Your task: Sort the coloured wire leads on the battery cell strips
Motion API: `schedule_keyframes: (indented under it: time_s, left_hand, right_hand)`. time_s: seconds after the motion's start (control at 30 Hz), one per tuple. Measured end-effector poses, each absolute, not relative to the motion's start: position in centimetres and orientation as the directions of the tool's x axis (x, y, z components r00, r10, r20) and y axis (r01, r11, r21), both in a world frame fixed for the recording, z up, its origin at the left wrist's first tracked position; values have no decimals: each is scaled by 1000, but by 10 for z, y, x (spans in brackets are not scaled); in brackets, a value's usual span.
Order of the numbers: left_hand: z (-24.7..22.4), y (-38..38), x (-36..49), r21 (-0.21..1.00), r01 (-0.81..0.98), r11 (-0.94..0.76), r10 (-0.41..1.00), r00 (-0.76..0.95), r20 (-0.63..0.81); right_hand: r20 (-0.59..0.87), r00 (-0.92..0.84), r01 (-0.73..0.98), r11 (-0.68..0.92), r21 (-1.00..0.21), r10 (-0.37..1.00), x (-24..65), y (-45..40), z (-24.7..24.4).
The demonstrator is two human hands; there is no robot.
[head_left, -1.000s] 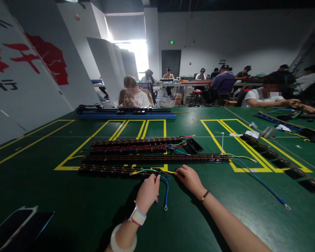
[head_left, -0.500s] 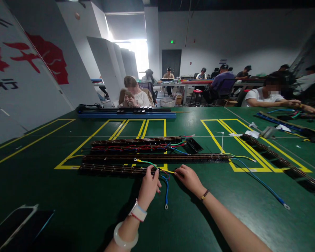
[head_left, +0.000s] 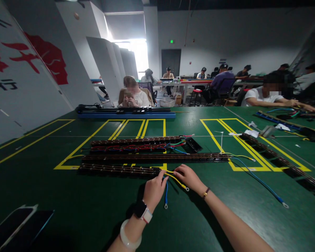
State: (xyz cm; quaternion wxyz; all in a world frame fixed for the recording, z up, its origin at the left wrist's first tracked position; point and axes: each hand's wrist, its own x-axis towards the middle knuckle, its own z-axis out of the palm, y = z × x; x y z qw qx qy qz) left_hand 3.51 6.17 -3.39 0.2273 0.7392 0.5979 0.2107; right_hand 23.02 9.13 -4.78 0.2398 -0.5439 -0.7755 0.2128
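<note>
The nearest black strip lies on the green table, with wires leaving its right end. Over that end my left hand has its fingers closed together on the wires. My right hand pinches a yellow wire just to the right. Between and below the hands runs a yellow-green wire with a ring terminal. A blue wire with a ring terminal hangs toward me beside my left hand. The wire parts under the fingertips are hidden.
Longer black strips lie behind, near a small black tray. A blue wire stretches across the right side. Another strip lies far right, a dark flat object at lower left. People sit beyond the table.
The yellow-green ring-terminal wire has swung from the left of my hands to the right. My left hand has shifted slightly right and turned, showing the watch face. My right hand has hardly moved.
</note>
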Motion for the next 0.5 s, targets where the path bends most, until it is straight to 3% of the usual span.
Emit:
schedule_keyframes:
  time_s: [0.13,0.33,0.5]
  left_hand:
    - [-40,57,37,607,771,-191,980,183,77]
    - [-39,50,41,514,833,-204,976,213,41]
    - [-36,48,46,659,746,-95,990,139,-15]
  right_hand:
    - [70,-319,740,294,-604,945,232,92,-42]
    - [17,-338,750,280,-599,941,229,87,-40]
    - [-15,-332,738,250,-626,943,223,81,-35]
